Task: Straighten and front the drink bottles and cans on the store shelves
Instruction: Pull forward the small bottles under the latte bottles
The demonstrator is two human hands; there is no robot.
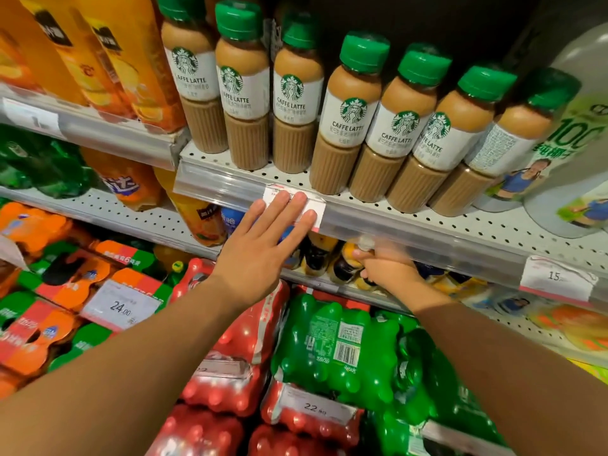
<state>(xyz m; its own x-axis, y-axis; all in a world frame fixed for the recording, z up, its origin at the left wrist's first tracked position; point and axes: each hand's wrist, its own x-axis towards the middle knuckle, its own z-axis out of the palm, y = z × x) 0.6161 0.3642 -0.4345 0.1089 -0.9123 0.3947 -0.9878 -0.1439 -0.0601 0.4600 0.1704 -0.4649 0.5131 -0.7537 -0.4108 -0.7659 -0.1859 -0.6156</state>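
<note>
Your left hand (pixel 263 245) is flat, fingers straight and together, with the fingertips (pixel 297 200) pressed against the white price tag (pixel 316 209) on the front rail of the perforated shelf (pixel 427 222). It holds nothing.

Your right hand (pixel 385 268) reaches under that same shelf's front edge to the shelf below, where its fingers curl round the pale cap of a small bottle (pixel 365 245); motion blur hides the rest of the grip. Just left of it, dark-and-yellow bottles (pixel 316 255) stand in a huddle near the front edge of that lower shelf.

On the perforated shelf above your hands, the Caffe Latte bottles (pixel 345 126) with green caps stand upright in a row. The three at the left end sit further back from the front edge; the four to the right stand closer to it, and the last of these (pixel 506 143) has its label turned away, small print showing. Beside it, at the right end of the shelf, stands a large white bottle (pixel 572 143).

At the bottom, shrink-wrapped packs lie stacked: red (pixel 237 357), green (pixel 345 350) and orange (pixel 36 337).
</note>
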